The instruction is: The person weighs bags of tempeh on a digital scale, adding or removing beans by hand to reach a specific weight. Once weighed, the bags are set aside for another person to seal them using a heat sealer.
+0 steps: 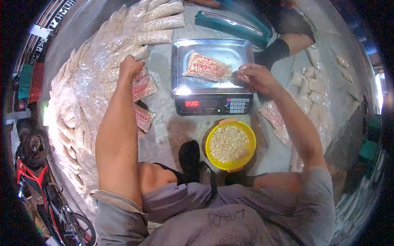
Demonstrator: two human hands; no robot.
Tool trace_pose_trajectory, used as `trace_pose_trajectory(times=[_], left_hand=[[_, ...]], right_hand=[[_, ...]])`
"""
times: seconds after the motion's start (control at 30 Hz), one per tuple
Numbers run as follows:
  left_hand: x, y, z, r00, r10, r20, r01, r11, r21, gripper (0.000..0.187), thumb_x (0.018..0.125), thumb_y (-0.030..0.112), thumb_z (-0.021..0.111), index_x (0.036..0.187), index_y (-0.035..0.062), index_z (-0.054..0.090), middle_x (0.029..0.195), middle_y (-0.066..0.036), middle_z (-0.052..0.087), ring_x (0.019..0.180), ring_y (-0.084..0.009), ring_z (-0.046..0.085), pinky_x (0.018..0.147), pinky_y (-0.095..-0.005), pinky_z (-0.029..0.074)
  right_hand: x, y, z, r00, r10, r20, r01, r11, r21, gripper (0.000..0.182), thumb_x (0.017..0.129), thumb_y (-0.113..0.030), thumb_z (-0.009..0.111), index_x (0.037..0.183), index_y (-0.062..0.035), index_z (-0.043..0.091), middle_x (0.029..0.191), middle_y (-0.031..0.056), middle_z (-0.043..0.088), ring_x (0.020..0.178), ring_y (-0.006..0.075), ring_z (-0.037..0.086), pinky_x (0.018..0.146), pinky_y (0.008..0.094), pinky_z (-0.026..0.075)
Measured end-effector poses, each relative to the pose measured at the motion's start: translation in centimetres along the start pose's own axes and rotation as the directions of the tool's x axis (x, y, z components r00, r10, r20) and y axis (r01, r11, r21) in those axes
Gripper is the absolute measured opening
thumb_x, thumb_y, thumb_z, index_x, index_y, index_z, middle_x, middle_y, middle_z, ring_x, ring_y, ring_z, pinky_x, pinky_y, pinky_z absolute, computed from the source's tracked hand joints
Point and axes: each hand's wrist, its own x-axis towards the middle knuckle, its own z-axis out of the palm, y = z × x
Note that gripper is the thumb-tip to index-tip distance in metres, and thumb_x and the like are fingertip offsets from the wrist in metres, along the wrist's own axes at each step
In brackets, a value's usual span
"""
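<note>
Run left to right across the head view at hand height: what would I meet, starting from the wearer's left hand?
Left hand, printed bag on the scale, right hand, small packs.

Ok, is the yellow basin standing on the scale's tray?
No, the yellow basin stands on the floor on the near side of the scale, while a red-printed bag lies on the tray.

The bag on my silver-topped scale has red lettering over cream bits, the digits glow red, my basin is loud yellow (orange handles, lol), and my shirt is grey with dark scrawl.
</note>
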Motion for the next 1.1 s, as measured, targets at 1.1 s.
trace_pose_trajectory(times=[1.1], left_hand=[[0.0,2.1,-0.5,0.998,-0.012,0.059,0.014,0.999,-0.042,0.058,0.073,0.036,0.070,0.111,-0.0071,0.062,0.116,-0.029,0.060,0.111,-0.0402,0.059,0.095,-0.0410,0.047]], right_hand=[[-11.6,19.2,1.4,0.689,0.181,0.702,0.722,-0.082,-0.687,0.030,0.078,-0.010,0.059,0.106,-0.0017,0.061,0.106,0.0180,0.062,0.105,0.0358,0.059,0.089,0.0419,0.050]])
